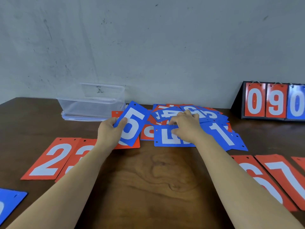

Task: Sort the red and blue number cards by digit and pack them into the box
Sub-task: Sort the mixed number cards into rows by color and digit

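The person's left hand (109, 131) is gripping a blue rectangular number card printed with a white 5 (132, 124) by its lower corner. The thumb is lying on the face and the fingers behind, and the card is being held tilted above the dark brown wooden desk (148, 179). The right hand (186, 126) is resting on the loose pile of red and blue number cards (209, 114) at the far middle of the desk. Its fingers are bent down onto a blue card lying sideways (165, 138); whether it is pinching that card or only pressing on it cannot be told.

The clear plastic box (74, 106) is sitting beyond the left hand, close to the wall, with no cards showing inside it. Nearer the person, a red card with a white 2 (49, 160) is lying to the left. A red 6 card (264, 182) and a red 7 card (285, 176) are lying to the right.

The cards are looking thin, light and fairly stiff, with smooth faces (probably slippery against one another). A flat one is likely needing to be slid off its neighbours first. It is then best pinched at a free edge or corner, clear of the punched holes.
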`<state>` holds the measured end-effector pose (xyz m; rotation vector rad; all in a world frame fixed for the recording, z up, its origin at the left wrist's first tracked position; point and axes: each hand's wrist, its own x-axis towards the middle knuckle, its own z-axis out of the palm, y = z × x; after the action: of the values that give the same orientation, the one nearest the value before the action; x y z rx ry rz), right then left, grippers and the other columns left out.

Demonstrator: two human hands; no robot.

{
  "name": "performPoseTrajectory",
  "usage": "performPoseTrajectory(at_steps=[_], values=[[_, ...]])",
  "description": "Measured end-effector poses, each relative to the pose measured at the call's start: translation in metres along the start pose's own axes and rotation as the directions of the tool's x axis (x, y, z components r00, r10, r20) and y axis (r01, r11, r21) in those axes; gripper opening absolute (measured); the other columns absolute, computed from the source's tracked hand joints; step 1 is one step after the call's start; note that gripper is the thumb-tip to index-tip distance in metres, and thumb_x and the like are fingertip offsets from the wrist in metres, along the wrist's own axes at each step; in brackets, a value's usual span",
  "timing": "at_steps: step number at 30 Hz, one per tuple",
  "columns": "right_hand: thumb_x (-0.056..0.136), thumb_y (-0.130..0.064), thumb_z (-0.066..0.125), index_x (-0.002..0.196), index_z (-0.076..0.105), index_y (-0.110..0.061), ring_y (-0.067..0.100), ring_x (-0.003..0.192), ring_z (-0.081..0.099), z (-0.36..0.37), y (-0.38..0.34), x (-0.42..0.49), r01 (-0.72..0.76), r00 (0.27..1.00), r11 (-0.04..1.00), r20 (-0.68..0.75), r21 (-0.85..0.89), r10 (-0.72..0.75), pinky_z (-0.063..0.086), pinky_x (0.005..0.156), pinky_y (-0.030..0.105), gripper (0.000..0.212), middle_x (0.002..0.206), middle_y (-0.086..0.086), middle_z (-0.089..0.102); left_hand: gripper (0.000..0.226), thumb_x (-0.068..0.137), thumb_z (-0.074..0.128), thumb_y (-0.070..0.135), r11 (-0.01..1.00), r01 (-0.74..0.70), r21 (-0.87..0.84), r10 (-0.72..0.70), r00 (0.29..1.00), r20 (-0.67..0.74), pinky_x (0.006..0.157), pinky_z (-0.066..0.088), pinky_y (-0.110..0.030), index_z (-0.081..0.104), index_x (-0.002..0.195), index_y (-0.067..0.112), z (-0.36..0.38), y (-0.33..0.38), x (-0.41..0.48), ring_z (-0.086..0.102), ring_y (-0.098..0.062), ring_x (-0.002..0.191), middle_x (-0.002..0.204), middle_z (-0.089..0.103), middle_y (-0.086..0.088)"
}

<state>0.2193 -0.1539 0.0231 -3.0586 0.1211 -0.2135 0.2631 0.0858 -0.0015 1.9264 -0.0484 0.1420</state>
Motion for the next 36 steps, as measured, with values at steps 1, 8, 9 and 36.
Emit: performPoseTrajectory(at_steps=[1, 8, 9, 36], values=[[0.094, -0.026, 0.057, 0.118, 0.064, -0.028, 0.02, 0.12, 0.041, 0.002, 0.005, -0.002, -0.051, 0.995, 0.998, -0.086, 0.037, 0.054, 0.027, 0.101, 0.04, 0.025, 0.118, -0.004, 0.059, 0.029, 0.095, 0.059, 0.039, 1.0, -0.002, -0.007, 0.002, 1.0, 0.005, 0.057, 0.047, -0.02, 0.063, 0.097, 0.01, 0.0, 0.001, -0.002, 0.065, -0.009, 0.076, 0.088, 0.066, 0.004], [0.086, -0.016, 0.07, 0.08, 0.062, -0.016, 0.011, 0.065, 0.052, -0.022, 0.023, -0.019, -0.243, 0.817, 0.072, 0.164, 0.967, 0.553, 0.037, 0.056, 0.026, 0.009, 0.078, -0.002, 0.062, 0.023, 0.101, 0.051, 0.031, 0.993, -0.026, -0.116, 0.031, 0.999, 0.04, 0.061, 0.051, -0.022, 0.06, 0.1, 0.01, 0.011, 0.009, -0.013, 0.065, -0.011, 0.078, 0.091, 0.068, 0.0], [0.086, -0.018, 0.07, 0.08, 0.061, -0.017, 0.011, 0.063, 0.05, -0.022, 0.016, -0.022, -0.292, 0.825, 0.024, 0.239, 0.956, 0.512, 0.033, 0.054, 0.025, 0.011, 0.075, -0.002, 0.061, 0.025, 0.102, 0.049, 0.028, 0.991, -0.023, -0.134, 0.03, 0.998, 0.054, 0.061, 0.05, -0.023, 0.06, 0.102, 0.006, 0.016, 0.011, -0.016, 0.065, -0.012, 0.077, 0.091, 0.068, -0.002], [0.09, -0.02, 0.067, 0.1, 0.068, -0.006, 0.008, 0.085, 0.054, -0.025, -0.055, -0.064, -0.247, 0.892, 0.298, 0.096, 0.922, 0.442, 0.042, 0.064, 0.019, 0.017, 0.089, -0.005, 0.06, 0.022, 0.102, 0.046, 0.036, 0.994, -0.021, -0.108, 0.063, 0.911, 0.407, 0.071, 0.053, -0.019, 0.049, 0.117, 0.021, 0.023, 0.036, -0.061, 0.064, -0.012, 0.096, 0.111, 0.062, 0.006]])
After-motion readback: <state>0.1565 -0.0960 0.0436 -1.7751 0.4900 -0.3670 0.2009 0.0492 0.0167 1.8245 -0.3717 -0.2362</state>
